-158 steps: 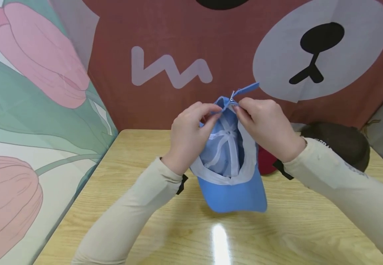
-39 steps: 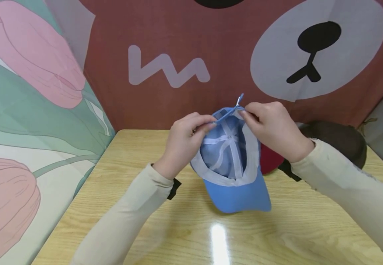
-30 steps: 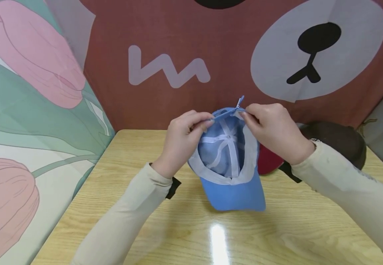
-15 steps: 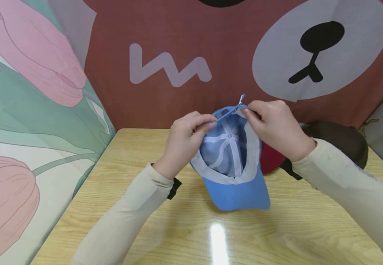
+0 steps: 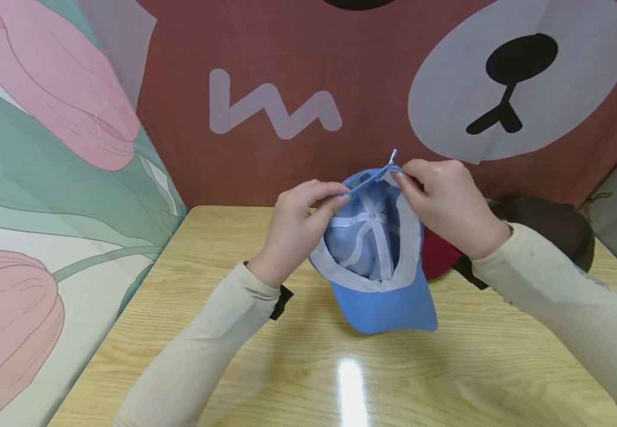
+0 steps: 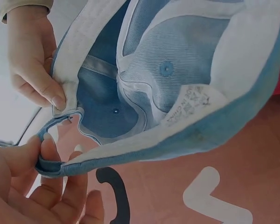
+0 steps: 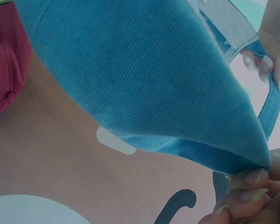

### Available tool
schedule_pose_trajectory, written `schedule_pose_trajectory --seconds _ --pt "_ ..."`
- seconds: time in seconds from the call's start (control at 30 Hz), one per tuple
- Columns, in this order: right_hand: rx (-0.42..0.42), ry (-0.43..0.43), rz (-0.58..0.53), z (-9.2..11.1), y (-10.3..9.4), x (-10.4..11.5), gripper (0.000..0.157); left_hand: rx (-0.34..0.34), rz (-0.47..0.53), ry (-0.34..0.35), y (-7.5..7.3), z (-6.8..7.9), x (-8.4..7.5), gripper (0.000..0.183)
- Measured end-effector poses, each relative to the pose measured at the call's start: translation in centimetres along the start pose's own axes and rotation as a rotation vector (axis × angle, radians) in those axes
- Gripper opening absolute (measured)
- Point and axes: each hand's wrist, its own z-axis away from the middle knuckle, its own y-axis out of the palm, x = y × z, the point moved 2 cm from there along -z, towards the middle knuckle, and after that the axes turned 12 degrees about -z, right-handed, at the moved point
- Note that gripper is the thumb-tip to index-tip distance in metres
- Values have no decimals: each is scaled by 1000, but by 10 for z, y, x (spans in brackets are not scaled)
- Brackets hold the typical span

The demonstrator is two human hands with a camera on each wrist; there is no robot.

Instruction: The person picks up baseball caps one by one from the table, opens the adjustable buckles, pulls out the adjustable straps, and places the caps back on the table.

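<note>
A light blue baseball cap (image 5: 383,308) is held up over the table, its white-taped inside facing me and its brim pointing down. My left hand (image 5: 303,222) pinches the cap's back strap (image 5: 364,185) between thumb and fingers. At the other end of the strap, my right hand (image 5: 447,204) grips the back edge of the cap, right beside a small metal buckle (image 5: 393,156) that sticks up. In the left wrist view the strap bends in a loop over the left fingers (image 6: 49,186), and a printed white label (image 6: 193,100) shows inside the cap.
A red cap brim (image 5: 439,249) and a dark brown cap (image 5: 546,228) lie at the right, partly hidden by the right arm. The wooden table (image 5: 207,237) ends at a printed cloth backdrop (image 5: 266,172).
Since the oldest frame, the strap's loose tail beyond the buckle has become much shorter and the hands have moved apart. Over the last second the cap swings slightly and the tail shrinks further.
</note>
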Motion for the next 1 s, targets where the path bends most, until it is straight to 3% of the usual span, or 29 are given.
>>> schedule_pose_trajectory --seconds 0.27,1.0 --pt "1 14 5 2 -1 -1 13 12 -13 -41 1 1 -2 12" --pt "-17 54 -13 1 2 -1 16 -36 65 -32 -2 9 4 10"
